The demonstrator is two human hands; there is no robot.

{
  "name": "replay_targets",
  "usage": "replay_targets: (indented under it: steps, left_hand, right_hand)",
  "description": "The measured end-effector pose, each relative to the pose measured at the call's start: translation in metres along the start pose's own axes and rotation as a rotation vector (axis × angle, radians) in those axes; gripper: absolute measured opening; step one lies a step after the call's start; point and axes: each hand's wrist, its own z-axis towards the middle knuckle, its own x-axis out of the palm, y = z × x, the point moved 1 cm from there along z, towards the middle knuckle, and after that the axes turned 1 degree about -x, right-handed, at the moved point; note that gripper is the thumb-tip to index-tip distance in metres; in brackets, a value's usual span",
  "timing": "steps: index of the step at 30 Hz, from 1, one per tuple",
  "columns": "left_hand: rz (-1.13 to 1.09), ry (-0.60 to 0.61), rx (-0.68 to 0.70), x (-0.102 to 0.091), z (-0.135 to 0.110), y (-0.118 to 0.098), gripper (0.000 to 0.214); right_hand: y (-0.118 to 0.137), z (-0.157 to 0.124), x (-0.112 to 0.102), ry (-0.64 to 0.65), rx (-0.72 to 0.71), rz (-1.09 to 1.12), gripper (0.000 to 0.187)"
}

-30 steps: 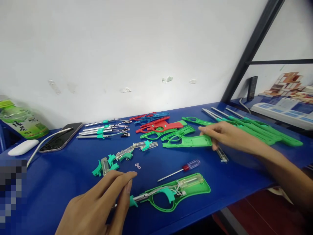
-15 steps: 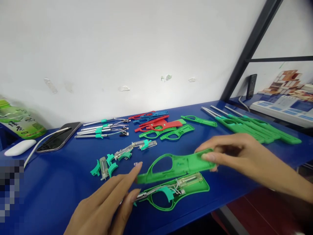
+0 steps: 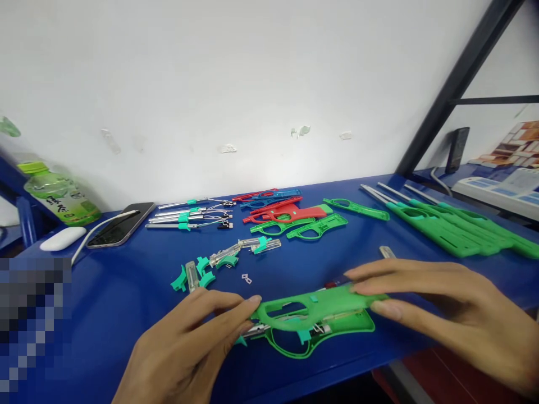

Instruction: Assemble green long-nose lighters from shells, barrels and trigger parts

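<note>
My right hand [image 3: 450, 308] pinches the wide end of a green lighter handle half [image 3: 332, 306], its smooth outer face turned up. This half hovers slightly tilted over a matching lower handle half [image 3: 360, 323] near the table's front edge. Inside the lower half lie a teal trigger [image 3: 304, 336], white wires and a metal tube [image 3: 256, 330], partly covered. My left hand [image 3: 189, 342] is closed at the narrow front end, where the halves and the tube come together; its fingertips partly hide what they grip.
Loose clear fuel tanks with teal triggers [image 3: 227, 260] lie beyond my left hand. Farther back are metal tubes with wires [image 3: 185, 217], and red [image 3: 298, 213], blue and green handle parts. Whole green lighters [image 3: 446, 227] lie right; a phone [image 3: 122, 224] and bottle [image 3: 61, 196] stand left.
The upper handle half has turned from inner face showing to outer face up and come down over the lower half. My left hand has closed at the front end. The view has shifted slightly.
</note>
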Motion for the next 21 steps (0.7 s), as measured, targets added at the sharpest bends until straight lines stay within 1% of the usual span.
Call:
replay_targets:
  steps: [2, 5, 7, 10, 13, 21]
  left_hand:
    - [0.021, -0.002, 0.013, 0.002, 0.000, -0.003, 0.022]
    - [0.034, 0.041, 0.023, 0.006, -0.001, -0.006, 0.020]
    - [0.049, 0.072, 0.027, 0.009, -0.001, -0.008, 0.019]
    - [0.057, 0.096, 0.037, 0.012, -0.002, -0.008, 0.018]
    - [0.056, 0.115, 0.053, 0.013, -0.001, -0.007, 0.019]
    - [0.053, 0.150, 0.053, 0.013, -0.001, -0.009, 0.017]
  right_hand:
    - [-0.003, -0.005, 0.002, 0.022, -0.046, -0.047, 0.024]
    - [-0.005, -0.011, 0.008, 0.052, -0.146, -0.113, 0.025]
    - [-0.006, -0.015, 0.012, 0.058, -0.178, -0.138, 0.026]
    - [-0.007, -0.021, 0.016, 0.049, -0.180, -0.153, 0.026]
    - [-0.008, -0.024, 0.019, 0.066, -0.193, -0.172, 0.027]
    - [-0.009, -0.023, 0.021, 0.064, -0.220, -0.193, 0.028]
